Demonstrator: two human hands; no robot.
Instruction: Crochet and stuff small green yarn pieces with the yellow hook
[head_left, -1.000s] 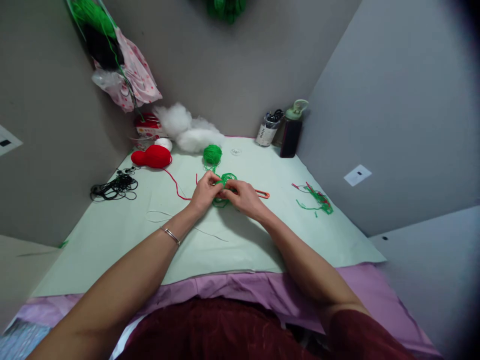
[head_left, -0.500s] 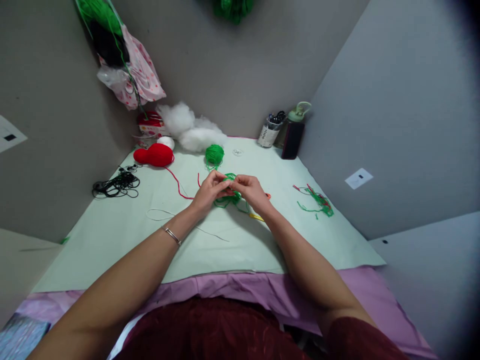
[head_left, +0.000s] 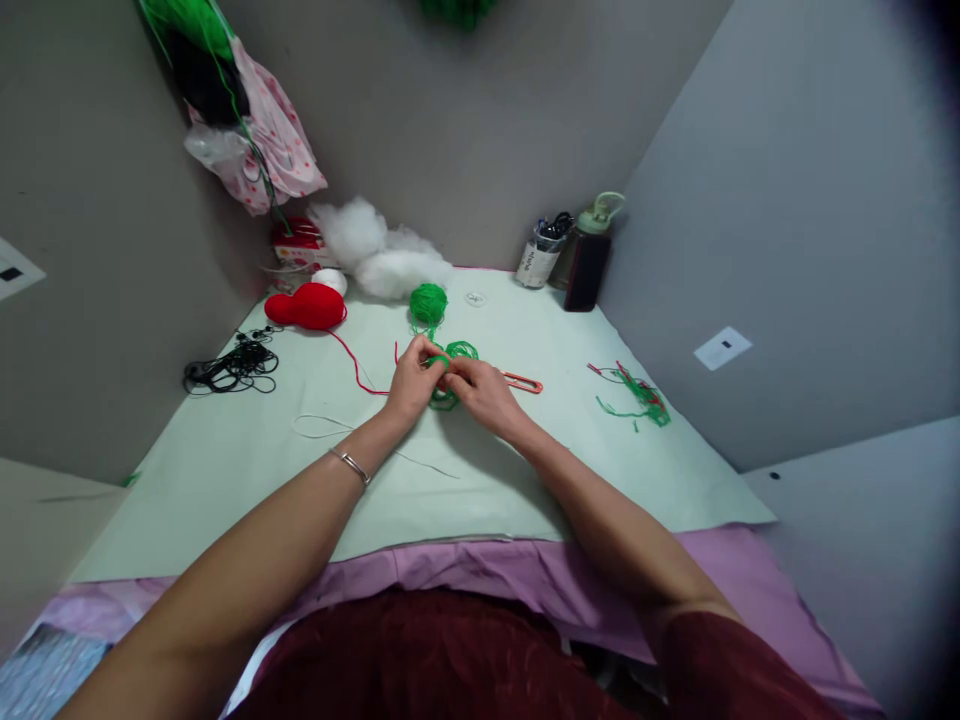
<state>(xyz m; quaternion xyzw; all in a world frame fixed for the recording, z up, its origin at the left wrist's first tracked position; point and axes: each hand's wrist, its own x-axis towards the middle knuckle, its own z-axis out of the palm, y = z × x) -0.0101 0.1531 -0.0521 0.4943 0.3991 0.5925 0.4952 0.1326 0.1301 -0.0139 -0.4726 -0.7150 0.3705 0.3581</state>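
My left hand (head_left: pixel 412 383) is closed, with thumb and fingers pinching a small piece of green yarn work (head_left: pixel 439 362). Against it, my right hand (head_left: pixel 481 392) pinches the same green yarn, its fingertips meeting those of the left. Whether a tool sits in the right fingers is hidden. Loose loops of green yarn (head_left: pixel 462 350) lie behind and below the fingers. Farther back rests a green yarn ball (head_left: pixel 428 303), its strands running toward my hands. Just right of my right hand lies an orange looped tool (head_left: pixel 524 383), partly covered.
At left are a red stuffed piece (head_left: pixel 307 306) with a red tail, black cords (head_left: pixel 234 366) and a white thread loop (head_left: pixel 322 426). White stuffing (head_left: pixel 401 270) sits at the back. A pen cup (head_left: pixel 537 258), phone (head_left: pixel 586 272) and bottle (head_left: pixel 600 212) stand back right. Yarn scraps (head_left: pixel 639 398) lie right.
Both hands have shifted slightly left, the right hand more. The orange tool shows more fully. A yellow stick seen below the right wrist is out of sight now.
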